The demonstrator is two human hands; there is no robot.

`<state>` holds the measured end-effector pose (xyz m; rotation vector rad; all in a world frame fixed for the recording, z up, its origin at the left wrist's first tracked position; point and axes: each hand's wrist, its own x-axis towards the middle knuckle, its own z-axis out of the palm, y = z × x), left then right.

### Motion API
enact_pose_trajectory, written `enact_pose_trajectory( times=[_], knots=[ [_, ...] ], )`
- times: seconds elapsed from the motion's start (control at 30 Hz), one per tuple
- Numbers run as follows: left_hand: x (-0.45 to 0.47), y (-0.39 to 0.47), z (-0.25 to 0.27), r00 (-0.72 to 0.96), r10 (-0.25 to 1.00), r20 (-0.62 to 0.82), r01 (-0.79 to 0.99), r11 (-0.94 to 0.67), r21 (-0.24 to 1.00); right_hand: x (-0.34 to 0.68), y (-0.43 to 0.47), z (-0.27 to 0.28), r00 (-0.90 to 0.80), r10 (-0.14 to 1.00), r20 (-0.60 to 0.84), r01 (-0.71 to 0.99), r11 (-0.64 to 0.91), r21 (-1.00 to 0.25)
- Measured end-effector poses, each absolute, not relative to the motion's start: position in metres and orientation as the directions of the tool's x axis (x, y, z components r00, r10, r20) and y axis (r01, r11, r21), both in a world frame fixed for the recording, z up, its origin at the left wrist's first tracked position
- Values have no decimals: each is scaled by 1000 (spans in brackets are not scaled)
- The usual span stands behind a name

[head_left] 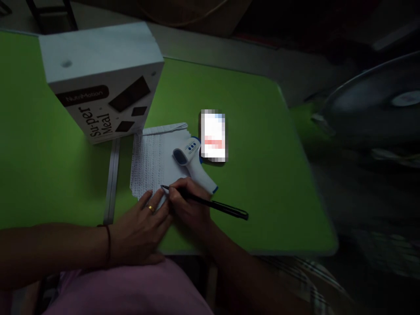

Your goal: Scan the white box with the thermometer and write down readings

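Note:
My right hand [190,203] pinches a black pen [226,208], its tip touching the lower part of a white paper sheet [152,153] filled with rows of small writing. Flat on the sheet's near edge lies my left hand [147,223], fingers stretched out, a gold ring on one finger and a dark band at the wrist. A white and blue handheld infrared thermometer [197,164] rests across the right side of the paper, just beyond my right hand. Both palms hide the sheet's bottom edge.
A tall white box [108,96] printed "Su-per Meal" stands at the back left, beside a metal strip [112,183] on the green table [262,175]. A phone [214,136] with a bright, pixelated screen lies right of the paper. A large round object [377,96] is off the table's right side.

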<state>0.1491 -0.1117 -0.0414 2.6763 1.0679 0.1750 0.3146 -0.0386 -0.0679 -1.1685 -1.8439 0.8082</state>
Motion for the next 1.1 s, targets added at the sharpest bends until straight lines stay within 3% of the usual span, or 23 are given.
enact_pose_trajectory(
  times=[0.2, 1.1],
  knots=[
    [148, -111, -41, 723, 691, 22, 662, -701, 267, 314, -37, -66, -193, 936, 293, 418, 349, -839],
    [148, -111, -42, 720, 694, 16, 664, -695, 276, 316, -41, -69, -249, 928, 276, 490, 366, -791]
  ],
)
